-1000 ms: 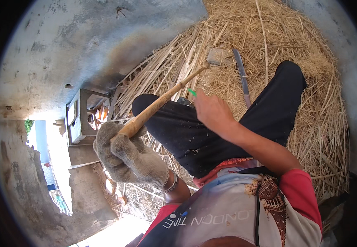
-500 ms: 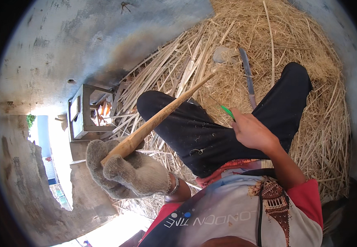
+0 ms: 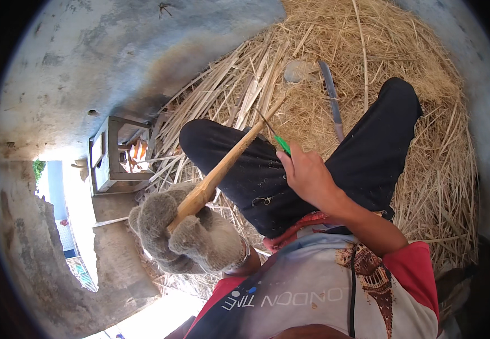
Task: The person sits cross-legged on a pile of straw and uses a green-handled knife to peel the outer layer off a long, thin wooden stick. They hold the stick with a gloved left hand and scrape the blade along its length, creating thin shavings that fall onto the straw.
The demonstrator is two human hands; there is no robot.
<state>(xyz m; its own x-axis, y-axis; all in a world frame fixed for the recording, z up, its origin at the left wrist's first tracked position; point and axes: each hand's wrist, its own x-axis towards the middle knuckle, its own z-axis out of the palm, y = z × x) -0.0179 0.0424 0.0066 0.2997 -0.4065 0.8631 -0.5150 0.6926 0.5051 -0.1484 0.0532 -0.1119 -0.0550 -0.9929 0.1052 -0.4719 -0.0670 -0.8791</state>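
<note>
A thick grey knitted glove covers my left hand [image 3: 191, 237], whose fingers are wrapped round the lower end of a tapered, light-brown wooden stick [image 3: 228, 163]. The stick slants up and to the right over my left knee, its thin end pointing at the straw. In my bare right hand [image 3: 314, 176] is a small knife [image 3: 282, 143] with a green handle and a slim dark blade. That blade lies close to the upper part of the stick; whether it touches is hard to tell.
Straw and fibre strips [image 3: 414, 51] cover the ground around my crossed legs [image 3: 239, 181]. A long machete [image 3: 330, 93] and a rounded stone [image 3: 300, 71] lie beyond my knees. At left are a small wooden stool [image 3: 122, 181] and a stained wall [image 3: 98, 68].
My right hand has moved left and up with the knife, bringing its blade to the stick. My left hand and the stick's lower end have shifted slightly right.
</note>
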